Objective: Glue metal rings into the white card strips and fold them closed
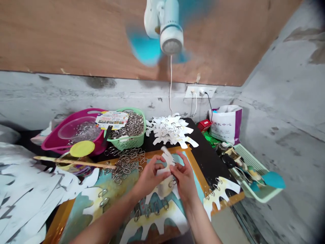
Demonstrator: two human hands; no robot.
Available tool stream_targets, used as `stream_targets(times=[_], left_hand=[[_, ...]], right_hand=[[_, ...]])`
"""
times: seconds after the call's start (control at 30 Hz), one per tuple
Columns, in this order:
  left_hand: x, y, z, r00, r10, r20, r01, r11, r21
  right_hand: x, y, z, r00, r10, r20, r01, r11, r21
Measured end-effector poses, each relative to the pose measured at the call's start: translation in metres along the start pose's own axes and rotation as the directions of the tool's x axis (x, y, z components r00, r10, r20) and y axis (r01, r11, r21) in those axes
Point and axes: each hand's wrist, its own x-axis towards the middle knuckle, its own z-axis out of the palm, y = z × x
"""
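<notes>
Both my hands hold a small white cut-out strip (168,157) with notched edges, above the middle of the work board (111,195). My left hand (149,174) pinches its left side between thumb and fingers. At its right side, my right hand (184,174) has thumb and fingertips closed near a metal ring. Below my hands lies another notched white strip (154,218) with several oval metal rings (156,207) along its upper edge. Similar ringed strips lie at the left (95,200) and the right (222,191). Loose metal rings (128,162) are heaped left of my hands.
A green basket (127,144) full of rings and a magenta basket (64,130) stand behind. White cut-outs (171,130) are piled at the back, others (22,189) at the left. A stick (76,162) lies left; a tray (264,196) stands right. A fan (172,39) spins overhead.
</notes>
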Motion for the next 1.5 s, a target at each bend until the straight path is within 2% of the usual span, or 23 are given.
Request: stream_targets(times=[0.07,0.17,0.23,0.33,0.4,0.5,0.6,0.7,0.83,0.97,1.13,1.27,1.33,1.37,1.4,1.43,1.5], left_hand=[[0.000,0.000,0.001,0.999,-0.041,-0.010,0.041,0.999,-0.011],[0.002,0.001,0.002,0.999,-0.045,0.003,0.044,0.990,0.136],[0.002,0.002,0.001,0.998,-0.033,0.044,0.022,0.970,0.243],[0.001,0.005,-0.002,0.992,0.020,0.122,-0.054,0.957,0.284],[0.000,0.007,-0.003,0.992,0.084,0.098,-0.109,0.954,0.279],[0.000,0.009,-0.003,0.988,0.147,-0.054,-0.129,0.959,0.250],[0.000,0.011,-0.002,0.976,0.146,-0.163,-0.106,0.966,0.236],[-0.001,0.010,-0.001,0.980,0.148,-0.135,-0.116,0.968,0.223],[-0.009,0.000,0.002,0.995,0.054,-0.087,-0.048,0.997,0.065],[-0.015,-0.010,-0.001,0.996,-0.044,-0.080,0.035,0.994,-0.104],[-0.006,-0.010,-0.010,0.992,0.028,-0.121,-0.022,0.998,0.051],[0.001,-0.011,-0.018,0.997,0.072,-0.033,-0.074,0.996,-0.054],[0.001,-0.010,-0.020,0.998,0.061,-0.032,-0.063,0.995,-0.080],[-0.001,-0.008,-0.020,0.997,0.035,-0.062,-0.041,0.995,-0.090],[-0.003,-0.005,-0.020,0.996,0.000,-0.093,-0.011,0.993,-0.116],[-0.006,-0.002,-0.020,0.992,-0.039,-0.117,0.019,0.987,-0.162],[-0.012,0.003,-0.020,0.988,-0.102,-0.115,0.065,0.955,-0.290]], right_hand=[[0.000,-0.004,0.001,1.000,-0.026,0.001,0.026,0.999,-0.020],[-0.003,-0.010,0.003,0.998,-0.038,0.050,0.040,0.998,-0.043],[-0.004,-0.012,0.004,0.997,0.008,0.077,-0.006,1.000,-0.020],[-0.003,-0.015,0.000,0.987,0.119,0.105,-0.126,0.990,0.062],[0.000,-0.016,-0.006,0.976,0.154,0.154,-0.174,0.977,0.124],[0.002,-0.016,-0.016,0.983,0.078,0.163,-0.091,0.993,0.074],[-0.001,-0.013,-0.017,0.977,0.041,0.209,0.004,0.978,-0.209],[-0.007,-0.008,-0.010,0.946,0.073,0.315,0.039,0.941,-0.335],[-0.015,0.006,-0.006,0.926,0.033,0.377,0.072,0.962,-0.261],[-0.019,0.019,-0.010,0.936,0.009,0.351,0.073,0.973,-0.220],[-0.020,0.020,-0.004,0.971,0.012,0.239,0.041,0.976,-0.216],[-0.005,0.007,-0.001,0.982,-0.020,0.187,0.067,0.966,-0.251],[0.012,-0.006,-0.009,0.969,-0.041,0.244,0.142,0.899,-0.415],[0.022,-0.015,-0.017,0.955,-0.023,0.295,0.183,0.830,-0.527],[0.033,-0.023,-0.026,0.943,0.005,0.332,0.231,0.709,-0.666],[0.044,-0.032,-0.037,0.931,0.048,0.361,0.279,0.541,-0.793],[0.063,-0.045,-0.059,0.940,0.050,0.339,0.284,0.438,-0.853]])
